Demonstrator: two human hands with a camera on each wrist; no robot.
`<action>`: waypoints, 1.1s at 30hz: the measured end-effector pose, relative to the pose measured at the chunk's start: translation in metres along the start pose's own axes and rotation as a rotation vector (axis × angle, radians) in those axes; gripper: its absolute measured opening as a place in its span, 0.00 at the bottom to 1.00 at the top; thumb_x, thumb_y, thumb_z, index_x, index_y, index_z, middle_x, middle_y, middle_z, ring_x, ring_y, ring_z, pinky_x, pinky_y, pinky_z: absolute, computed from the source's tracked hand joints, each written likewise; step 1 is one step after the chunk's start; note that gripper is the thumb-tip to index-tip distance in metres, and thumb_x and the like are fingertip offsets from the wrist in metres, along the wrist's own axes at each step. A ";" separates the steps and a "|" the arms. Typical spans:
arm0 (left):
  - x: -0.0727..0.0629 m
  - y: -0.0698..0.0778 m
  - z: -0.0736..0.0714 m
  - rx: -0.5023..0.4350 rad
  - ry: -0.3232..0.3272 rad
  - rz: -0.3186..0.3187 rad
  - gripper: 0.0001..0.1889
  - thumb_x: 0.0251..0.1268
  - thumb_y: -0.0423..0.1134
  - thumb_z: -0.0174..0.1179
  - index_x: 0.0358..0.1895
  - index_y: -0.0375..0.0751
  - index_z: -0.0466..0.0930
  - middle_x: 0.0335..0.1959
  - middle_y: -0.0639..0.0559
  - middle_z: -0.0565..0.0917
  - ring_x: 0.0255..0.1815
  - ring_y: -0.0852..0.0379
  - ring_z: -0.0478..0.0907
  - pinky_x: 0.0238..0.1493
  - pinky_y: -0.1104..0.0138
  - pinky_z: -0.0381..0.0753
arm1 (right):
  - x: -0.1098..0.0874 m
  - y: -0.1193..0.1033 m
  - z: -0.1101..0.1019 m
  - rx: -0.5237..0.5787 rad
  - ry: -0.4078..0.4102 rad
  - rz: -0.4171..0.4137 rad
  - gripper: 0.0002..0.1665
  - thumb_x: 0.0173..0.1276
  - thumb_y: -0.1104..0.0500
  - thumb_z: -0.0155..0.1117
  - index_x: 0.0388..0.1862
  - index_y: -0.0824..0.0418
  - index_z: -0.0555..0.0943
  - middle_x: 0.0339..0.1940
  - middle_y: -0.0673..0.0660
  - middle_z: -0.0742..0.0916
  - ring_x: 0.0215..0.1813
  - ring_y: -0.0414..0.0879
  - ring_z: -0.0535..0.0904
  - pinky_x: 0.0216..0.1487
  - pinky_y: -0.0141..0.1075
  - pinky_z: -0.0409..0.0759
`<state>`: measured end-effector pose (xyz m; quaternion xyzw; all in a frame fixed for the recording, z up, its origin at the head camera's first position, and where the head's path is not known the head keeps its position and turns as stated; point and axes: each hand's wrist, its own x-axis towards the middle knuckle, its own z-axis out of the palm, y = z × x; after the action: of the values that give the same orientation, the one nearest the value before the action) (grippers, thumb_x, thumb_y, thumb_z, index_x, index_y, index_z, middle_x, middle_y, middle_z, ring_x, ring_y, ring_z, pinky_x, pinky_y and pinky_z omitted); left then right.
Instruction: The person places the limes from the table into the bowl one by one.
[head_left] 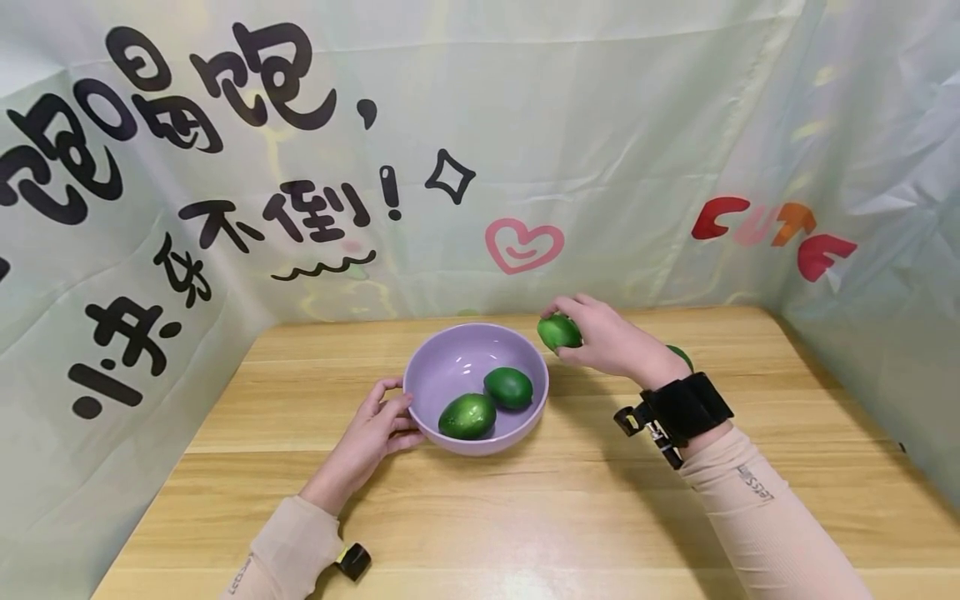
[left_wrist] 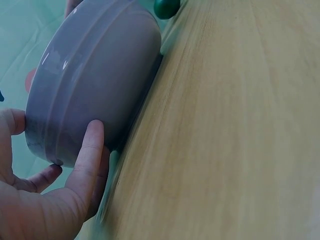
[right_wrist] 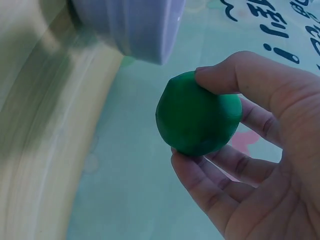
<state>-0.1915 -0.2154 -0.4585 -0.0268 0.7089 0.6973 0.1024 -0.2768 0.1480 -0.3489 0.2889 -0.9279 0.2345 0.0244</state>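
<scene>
Bowl (head_left: 442,358) stands on table (head_left: 480,517), left hand (head_left: 378,425) holding its side, two limes (head_left: 468,417) already inside; third lime (head_left: 558,332), pinched in right hand (head_left: 607,337) beside bowl, is not yet in, nor is a mostly hidden green item (head_left: 681,357).

The right wrist (head_left: 663,365) occludes most of a green object (head_left: 682,356), apparently a fruit. Left wrist view: top edge crops the bowl (left_wrist: 100,75). Head view: bottom edge crops the left sleeve (head_left: 292,542).

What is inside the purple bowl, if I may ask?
A lighter green fruit and a darker one lie inside the bowl; the patches of its surface beneath them are hidden.
</scene>
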 end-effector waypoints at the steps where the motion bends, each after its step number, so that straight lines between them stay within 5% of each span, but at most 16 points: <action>1: 0.000 0.000 0.000 -0.001 0.002 0.001 0.21 0.89 0.44 0.50 0.75 0.47 0.63 0.63 0.34 0.78 0.52 0.51 0.87 0.56 0.59 0.92 | 0.001 -0.002 0.000 -0.003 0.001 -0.006 0.27 0.68 0.63 0.74 0.65 0.58 0.80 0.58 0.66 0.82 0.55 0.59 0.79 0.55 0.52 0.84; 33: -0.002 0.001 0.000 -0.005 -0.002 0.013 0.22 0.88 0.45 0.51 0.76 0.44 0.61 0.64 0.30 0.80 0.51 0.51 0.88 0.56 0.59 0.93 | 0.021 -0.047 0.016 0.020 -0.057 -0.084 0.30 0.67 0.62 0.74 0.67 0.54 0.80 0.63 0.63 0.81 0.58 0.57 0.79 0.59 0.50 0.86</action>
<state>-0.1903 -0.2156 -0.4571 -0.0220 0.7073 0.6997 0.0986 -0.2674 0.0958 -0.3391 0.3342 -0.9129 0.2343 0.0051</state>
